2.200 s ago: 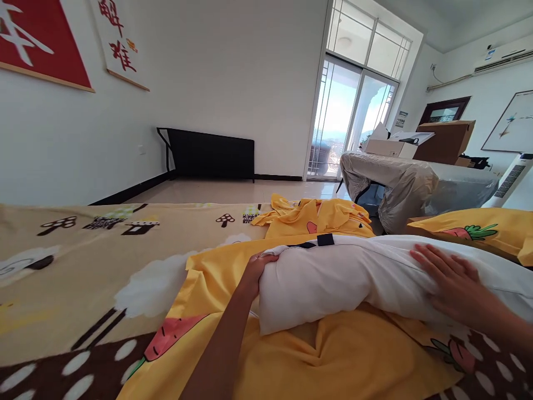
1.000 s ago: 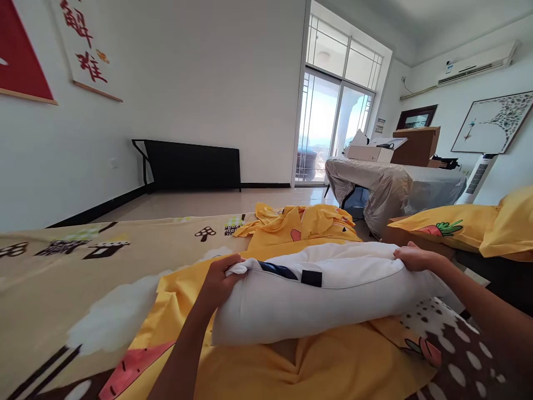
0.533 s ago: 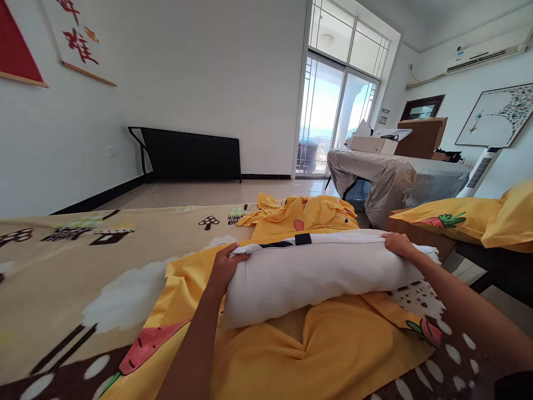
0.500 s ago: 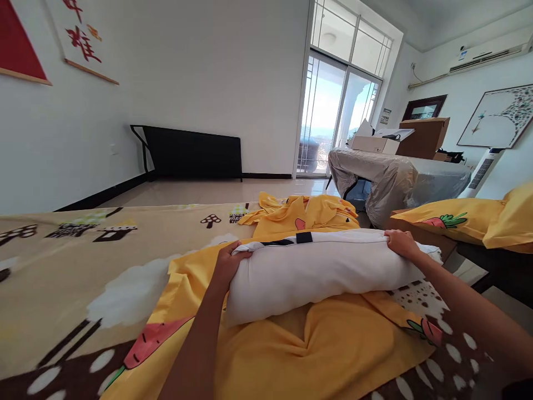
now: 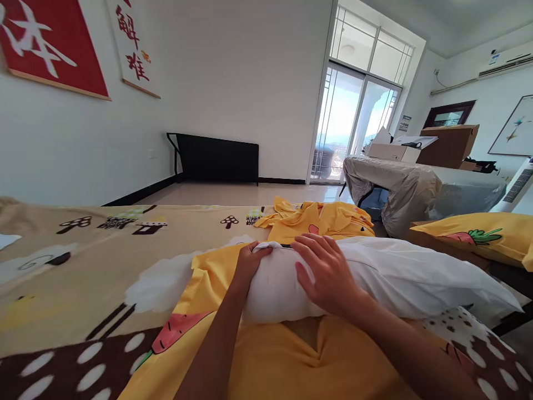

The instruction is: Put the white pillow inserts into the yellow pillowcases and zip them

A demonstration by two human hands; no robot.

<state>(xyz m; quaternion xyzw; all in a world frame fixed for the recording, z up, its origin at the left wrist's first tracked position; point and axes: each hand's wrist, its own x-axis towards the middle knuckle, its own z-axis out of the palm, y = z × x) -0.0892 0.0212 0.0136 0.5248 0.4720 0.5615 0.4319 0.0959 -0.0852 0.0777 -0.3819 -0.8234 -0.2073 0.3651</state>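
A plump white pillow [image 5: 410, 278] lies across a yellow pillowcase [image 5: 275, 361] printed with carrots. At the pillow's left end, my left hand [image 5: 249, 265] grips its upper edge, thumb on top. My right hand [image 5: 327, 272] is over the pillow's left half, fingers spread and holding nothing; whether it touches the fabric I cannot tell. The pillow's right part stretches out to a pointed corner past my right forearm. Just beyond the pillow is a crumpled yellow cloth [image 5: 328, 218].
Beneath everything spreads a beige and brown patterned blanket [image 5: 191, 233]. To the right rests a yellow carrot-print pillow [image 5: 516, 236]. Farther back stand a plastic-covered table [image 5: 395, 178] with boxes [image 5: 447, 145] and a black folded frame [image 5: 216, 160] against the wall.
My right hand has let go of the pillow's right side and moved left over it. The pillow's right end now extends farther out. My left hand keeps its hold; the view has turned left.
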